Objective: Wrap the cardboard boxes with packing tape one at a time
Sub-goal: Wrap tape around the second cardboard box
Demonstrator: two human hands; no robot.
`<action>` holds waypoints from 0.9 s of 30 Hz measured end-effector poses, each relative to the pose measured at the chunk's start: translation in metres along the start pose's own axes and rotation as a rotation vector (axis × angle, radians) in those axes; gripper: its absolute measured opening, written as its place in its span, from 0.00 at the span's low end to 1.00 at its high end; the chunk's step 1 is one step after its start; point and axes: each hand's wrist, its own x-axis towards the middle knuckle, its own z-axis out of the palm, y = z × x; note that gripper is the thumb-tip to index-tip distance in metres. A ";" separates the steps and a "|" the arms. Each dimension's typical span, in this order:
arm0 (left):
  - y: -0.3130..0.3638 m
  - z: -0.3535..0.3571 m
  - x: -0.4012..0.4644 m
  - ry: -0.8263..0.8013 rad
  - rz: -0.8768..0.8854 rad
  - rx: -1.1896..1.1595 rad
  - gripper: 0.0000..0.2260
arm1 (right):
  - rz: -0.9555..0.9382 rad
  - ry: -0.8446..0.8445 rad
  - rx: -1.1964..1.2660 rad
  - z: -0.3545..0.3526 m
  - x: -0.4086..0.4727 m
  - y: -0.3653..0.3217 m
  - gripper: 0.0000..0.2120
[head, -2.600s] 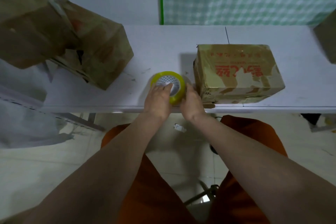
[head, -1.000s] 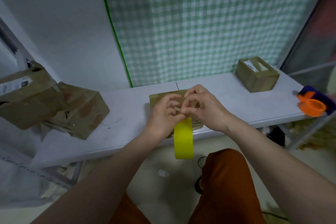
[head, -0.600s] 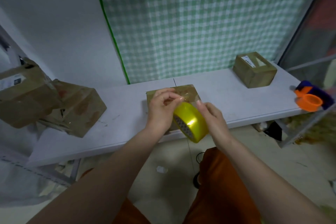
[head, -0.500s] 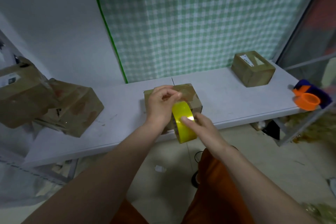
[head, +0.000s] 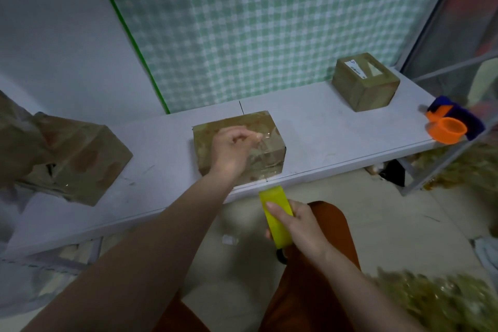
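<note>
Hands: left pinches tape end over box, right grips yellow roll; orange dispenser far right.

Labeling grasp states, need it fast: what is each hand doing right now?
Left hand: pinches the clear tape end over the middle box.
Right hand: grips the yellow tape roll.

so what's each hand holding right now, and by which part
The right hand grips the yellow tape roll across its outer band. The left hand pinches the clear tape's free end above the middle box.
</note>
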 end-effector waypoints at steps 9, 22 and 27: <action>-0.039 0.027 0.065 -0.045 0.007 0.204 0.07 | 0.067 0.063 0.028 -0.014 0.036 -0.012 0.14; -0.059 0.045 0.103 0.041 -0.001 0.368 0.06 | 0.204 0.212 -0.032 -0.006 0.089 -0.014 0.17; -0.071 0.046 0.102 0.027 0.045 0.468 0.03 | 0.239 0.222 -0.120 -0.008 0.103 -0.004 0.18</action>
